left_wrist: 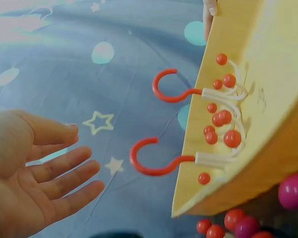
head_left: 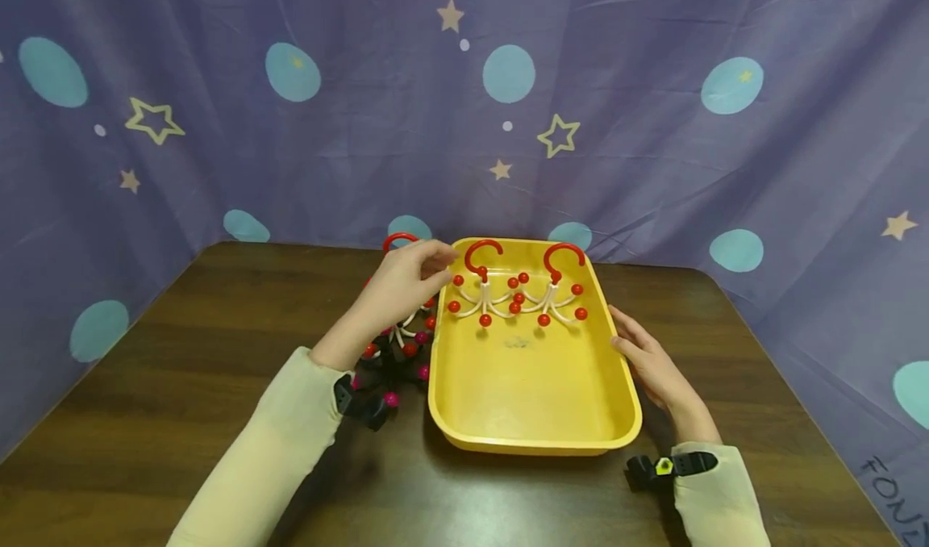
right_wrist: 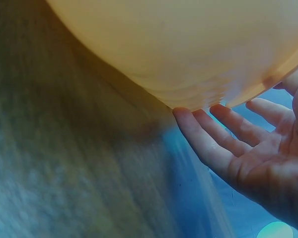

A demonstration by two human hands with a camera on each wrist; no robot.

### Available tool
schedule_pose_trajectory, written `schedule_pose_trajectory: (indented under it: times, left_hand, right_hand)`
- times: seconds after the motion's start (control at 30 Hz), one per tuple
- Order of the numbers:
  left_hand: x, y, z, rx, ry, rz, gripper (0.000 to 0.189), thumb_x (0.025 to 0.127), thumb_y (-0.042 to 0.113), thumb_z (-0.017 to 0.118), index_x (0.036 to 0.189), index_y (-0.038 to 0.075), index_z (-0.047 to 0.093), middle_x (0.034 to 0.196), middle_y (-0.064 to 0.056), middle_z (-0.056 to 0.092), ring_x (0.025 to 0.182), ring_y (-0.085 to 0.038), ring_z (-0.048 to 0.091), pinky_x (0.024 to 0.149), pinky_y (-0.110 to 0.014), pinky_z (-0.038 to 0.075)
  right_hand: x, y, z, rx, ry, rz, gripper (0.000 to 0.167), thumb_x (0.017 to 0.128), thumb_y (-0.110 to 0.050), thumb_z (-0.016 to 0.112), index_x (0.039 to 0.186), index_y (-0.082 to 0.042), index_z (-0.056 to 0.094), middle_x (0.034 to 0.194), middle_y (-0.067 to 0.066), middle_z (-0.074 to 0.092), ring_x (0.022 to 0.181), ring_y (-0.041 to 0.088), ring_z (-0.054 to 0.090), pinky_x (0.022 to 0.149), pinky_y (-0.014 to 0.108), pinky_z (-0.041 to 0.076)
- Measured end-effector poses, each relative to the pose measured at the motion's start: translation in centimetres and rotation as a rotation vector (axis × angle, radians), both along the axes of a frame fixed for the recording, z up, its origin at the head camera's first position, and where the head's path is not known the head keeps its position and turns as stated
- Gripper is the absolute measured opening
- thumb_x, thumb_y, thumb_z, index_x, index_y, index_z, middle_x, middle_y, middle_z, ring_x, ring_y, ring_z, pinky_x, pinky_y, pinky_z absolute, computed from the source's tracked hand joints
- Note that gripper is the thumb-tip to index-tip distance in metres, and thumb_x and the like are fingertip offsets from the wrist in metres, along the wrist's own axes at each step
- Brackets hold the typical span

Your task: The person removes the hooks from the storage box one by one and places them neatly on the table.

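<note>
A yellow tray (head_left: 522, 398) stands on the table, holding two spider-like pieces at its far end, a left one (head_left: 485, 297) and a right one (head_left: 551, 295). Each has a red hook, a white stem and curved white arms tipped with red balls. My left hand (head_left: 414, 277) hovers at the tray's far left edge, fingers loosely spread and holding nothing; the left wrist view shows a gap between it and the red hooks (left_wrist: 154, 171). On the opposite side, my right hand (head_left: 653, 365) touches the tray: thumb at the rim, fairly straight fingers (right_wrist: 208, 144) against the outer wall.
Left of the tray, partly hidden by my left arm, lie more pieces with white arms and red balls (head_left: 410, 349), and black arms with pink balls (head_left: 392, 399). The brown wooden table (head_left: 239, 321) ends at a purple curtain (head_left: 348, 160) with stars and blue ovals.
</note>
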State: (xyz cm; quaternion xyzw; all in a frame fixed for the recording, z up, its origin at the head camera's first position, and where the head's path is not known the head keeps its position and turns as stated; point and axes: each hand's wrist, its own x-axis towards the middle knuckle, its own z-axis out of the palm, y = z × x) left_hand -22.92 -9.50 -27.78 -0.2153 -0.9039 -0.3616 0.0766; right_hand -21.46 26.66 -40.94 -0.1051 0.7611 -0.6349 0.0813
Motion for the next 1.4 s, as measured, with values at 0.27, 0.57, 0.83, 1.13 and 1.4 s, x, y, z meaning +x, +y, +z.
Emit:
schedule_pose_trajectory:
  times: [0.27, 0.57, 0.83, 1.13, 1.4]
  left_hand:
    - [-2.6, 2.6, -0.4, 0.029, -0.080, 0.006, 0.034, 0.088, 0.017, 0.059, 0.121, 0.013, 0.057, 0.117, -0.002, 0.059, 0.103, -0.019, 0.056, 0.083, -0.034, 0.049]
    - [-5.2, 5.2, -1.2, 0.019, -0.084, 0.076, 0.036, 0.089, 0.017, 0.058, 0.125, 0.014, 0.055, 0.123, -0.005, 0.054, 0.112, -0.023, 0.051, 0.091, -0.036, 0.044]
    - [-6.8, 5.8, -1.7, 0.022, -0.143, 0.175, 0.036, 0.089, 0.015, 0.056, 0.125, 0.013, 0.054, 0.125, -0.008, 0.053, 0.088, -0.024, 0.056, 0.072, -0.032, 0.047]
    - [-8.3, 6.1, -1.5, -0.104, -0.205, 0.179, 0.031, 0.088, 0.007, 0.051, 0.117, 0.011, 0.061, 0.113, -0.008, 0.062, 0.057, -0.015, 0.049, 0.049, -0.022, 0.038]
    - [-8.7, 6.0, -0.8, -0.169, -0.202, 0.138, 0.028, 0.087, 0.004, 0.052, 0.112, 0.009, 0.063, 0.111, -0.009, 0.062, 0.084, -0.022, 0.059, 0.067, -0.029, 0.048]
  right_hand:
    - [-0.2, -0.3, -0.1, 0.004, 0.000, 0.009, 0.058, 0.098, -0.019, 0.040, 0.147, -0.009, 0.011, 0.144, 0.027, 0.023, 0.100, 0.009, 0.056, 0.078, 0.030, 0.051]
    - [-0.1, 0.0, 0.2, -0.004, 0.002, 0.003, 0.059, 0.097, -0.020, 0.040, 0.147, -0.008, 0.011, 0.144, 0.027, 0.022, 0.100, 0.007, 0.055, 0.078, 0.028, 0.051]
    - [0.0, 0.0, 0.1, -0.010, -0.004, 0.011, 0.058, 0.098, -0.020, 0.039, 0.147, -0.008, 0.010, 0.144, 0.028, 0.022, 0.099, 0.007, 0.055, 0.077, 0.028, 0.051]
    - [0.1, -0.2, 0.2, -0.027, -0.007, 0.017, 0.058, 0.098, -0.018, 0.039, 0.147, -0.008, 0.010, 0.142, 0.030, 0.023, 0.098, 0.008, 0.056, 0.076, 0.028, 0.051]
    - [-0.1, 0.1, 0.1, -0.010, -0.010, -0.003, 0.057, 0.097, -0.017, 0.039, 0.147, -0.009, 0.011, 0.142, 0.028, 0.025, 0.097, 0.008, 0.057, 0.076, 0.029, 0.051]
